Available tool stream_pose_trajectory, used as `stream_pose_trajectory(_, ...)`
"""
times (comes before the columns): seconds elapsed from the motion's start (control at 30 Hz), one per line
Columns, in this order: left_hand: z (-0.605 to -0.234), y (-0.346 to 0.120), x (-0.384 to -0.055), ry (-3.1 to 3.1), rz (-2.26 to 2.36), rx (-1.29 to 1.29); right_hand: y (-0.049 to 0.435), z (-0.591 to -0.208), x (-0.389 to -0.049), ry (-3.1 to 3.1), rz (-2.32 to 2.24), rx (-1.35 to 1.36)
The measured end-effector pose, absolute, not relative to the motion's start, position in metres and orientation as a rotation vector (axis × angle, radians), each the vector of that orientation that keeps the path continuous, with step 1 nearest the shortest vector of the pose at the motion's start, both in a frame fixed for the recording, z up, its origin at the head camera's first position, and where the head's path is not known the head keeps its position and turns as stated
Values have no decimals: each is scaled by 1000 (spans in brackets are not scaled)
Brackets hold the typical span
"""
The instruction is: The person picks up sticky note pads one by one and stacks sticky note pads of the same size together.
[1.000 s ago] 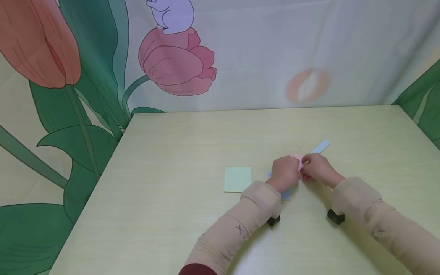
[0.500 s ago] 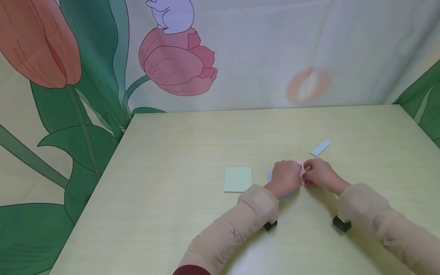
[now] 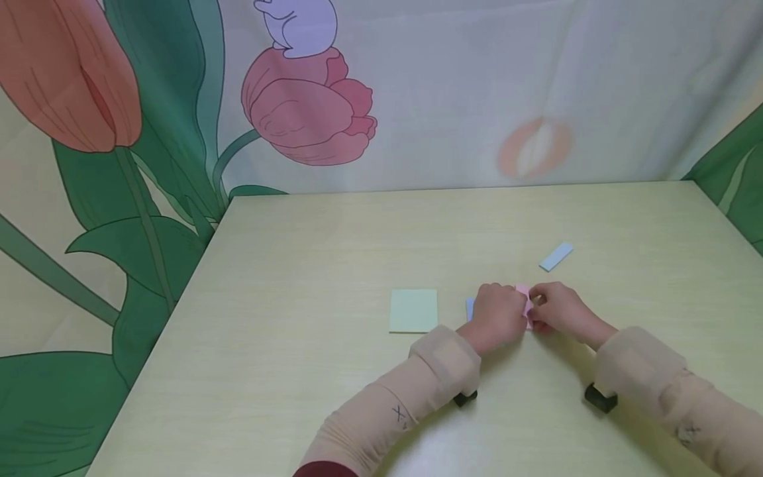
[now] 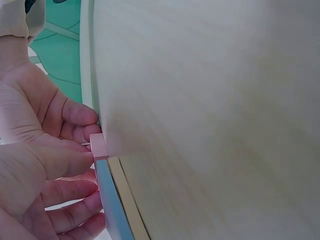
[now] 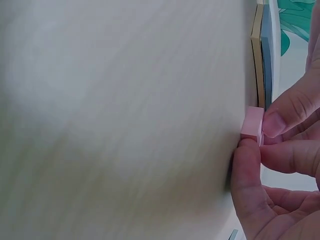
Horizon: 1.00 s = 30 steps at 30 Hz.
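A small pink block, like a narrow sticky-note pad (image 3: 527,306), lies on the table between both hands. My left hand (image 3: 499,317) has its thumb against the pink pad (image 4: 99,145), fingers curled beside it in the left wrist view. My right hand (image 3: 560,306) pinches the other end between thumb and a finger; the right wrist view shows this pink pad (image 5: 252,122) close up. Beneath the left hand is a blue pad (image 3: 469,309), mostly hidden, its edge next to a tan layer (image 4: 129,200) in the left wrist view.
A square pale green sticky-note pad (image 3: 413,311) lies left of the left hand. A narrow light-blue strip (image 3: 556,256) rests beyond the right hand. Behind the pale wooden table (image 3: 310,265) hangs a flower-printed cloth (image 3: 441,99).
Both hands have drawn toward the person and slightly right, and the pink pad has moved with them. The light-blue strip, partly covered by the right hand before, now shows whole.
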<state>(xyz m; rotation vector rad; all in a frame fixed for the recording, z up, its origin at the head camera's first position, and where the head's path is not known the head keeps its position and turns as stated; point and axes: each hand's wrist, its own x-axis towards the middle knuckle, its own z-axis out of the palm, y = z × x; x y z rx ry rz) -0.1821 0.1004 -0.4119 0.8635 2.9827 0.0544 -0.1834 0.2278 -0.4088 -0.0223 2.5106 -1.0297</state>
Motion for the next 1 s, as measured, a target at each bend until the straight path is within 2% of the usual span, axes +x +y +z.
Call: stream_pose_trajectory(1.0, -407, 99, -167, 2931, -51, 944, 231, -410, -171, 2477, -1002, -12)
